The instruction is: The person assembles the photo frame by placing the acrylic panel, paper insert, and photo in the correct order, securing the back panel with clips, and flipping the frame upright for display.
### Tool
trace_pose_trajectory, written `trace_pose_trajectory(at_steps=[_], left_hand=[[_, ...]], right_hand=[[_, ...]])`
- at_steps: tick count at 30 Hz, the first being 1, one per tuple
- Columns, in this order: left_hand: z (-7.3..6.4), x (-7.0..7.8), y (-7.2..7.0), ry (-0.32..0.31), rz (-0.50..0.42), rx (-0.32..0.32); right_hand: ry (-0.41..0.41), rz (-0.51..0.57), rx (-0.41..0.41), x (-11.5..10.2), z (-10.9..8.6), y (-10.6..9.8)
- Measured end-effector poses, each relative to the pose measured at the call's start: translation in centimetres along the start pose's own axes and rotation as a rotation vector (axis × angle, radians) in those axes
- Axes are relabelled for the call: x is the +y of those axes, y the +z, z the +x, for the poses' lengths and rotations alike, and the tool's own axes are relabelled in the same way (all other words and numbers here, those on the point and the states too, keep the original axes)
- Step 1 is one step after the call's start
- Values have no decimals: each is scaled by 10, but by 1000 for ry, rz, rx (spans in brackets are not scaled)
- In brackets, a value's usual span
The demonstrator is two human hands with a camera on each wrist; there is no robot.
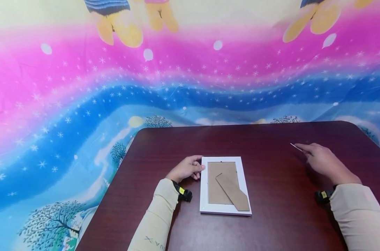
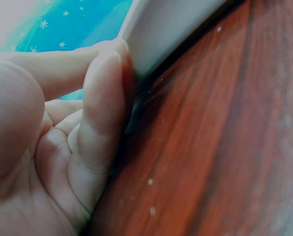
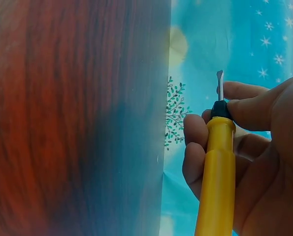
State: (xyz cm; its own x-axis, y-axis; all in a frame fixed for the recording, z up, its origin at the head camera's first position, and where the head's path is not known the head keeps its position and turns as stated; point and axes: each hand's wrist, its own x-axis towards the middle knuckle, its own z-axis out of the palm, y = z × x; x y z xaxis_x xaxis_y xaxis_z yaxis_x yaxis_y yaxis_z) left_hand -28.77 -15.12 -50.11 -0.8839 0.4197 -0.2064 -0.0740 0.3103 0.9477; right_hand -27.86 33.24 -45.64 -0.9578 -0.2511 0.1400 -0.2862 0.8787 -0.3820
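A white picture frame (image 1: 204,190) lies face down on the table, its brown backing board (image 1: 219,193) and slanted stand leg (image 1: 232,191) facing up. At its left edge, near the upper corner, my left hand (image 1: 186,169) pinches the rim between thumb and fingers. Farther right, above the table, my right hand (image 1: 325,162) holds a flat-blade screwdriver (image 3: 216,182). Its yellow handle runs along the curled fingers in the right wrist view, with thumb and forefinger near the black collar. The metal shaft (image 1: 296,147) points away to the upper left in the head view.
The dark red-brown wooden table (image 1: 164,139) has rounded far corners. Behind it hangs a colourful cloth (image 1: 190,69) with snowflakes and trees, reaching down past the table's left and far edges. Dark bands with yellow labels sit at both wrists.
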Motion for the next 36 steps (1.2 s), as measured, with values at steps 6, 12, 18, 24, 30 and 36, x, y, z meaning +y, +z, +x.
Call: trace_pose_trajectory(at_steps=[6, 12, 18, 24, 30, 36], left_hand=[[1, -3, 0, 9, -7, 0], [0, -3, -1, -5, -8, 7], [0, -4, 1, -13, -4, 20], [1, -2, 4, -14, -12, 25], [1, -4, 5, -13, -7, 24], [-1, -3, 2, -9, -4, 32]], right_hand=[[54, 34, -76, -5, 0, -3], [46, 37, -89, -10, 1, -4], [40, 42, -89, -17, 6, 1], [7, 35, -92, -27, 8, 15], [-6, 39, -106, -40, 10, 27], [-51, 42, -96, -54, 17, 31]])
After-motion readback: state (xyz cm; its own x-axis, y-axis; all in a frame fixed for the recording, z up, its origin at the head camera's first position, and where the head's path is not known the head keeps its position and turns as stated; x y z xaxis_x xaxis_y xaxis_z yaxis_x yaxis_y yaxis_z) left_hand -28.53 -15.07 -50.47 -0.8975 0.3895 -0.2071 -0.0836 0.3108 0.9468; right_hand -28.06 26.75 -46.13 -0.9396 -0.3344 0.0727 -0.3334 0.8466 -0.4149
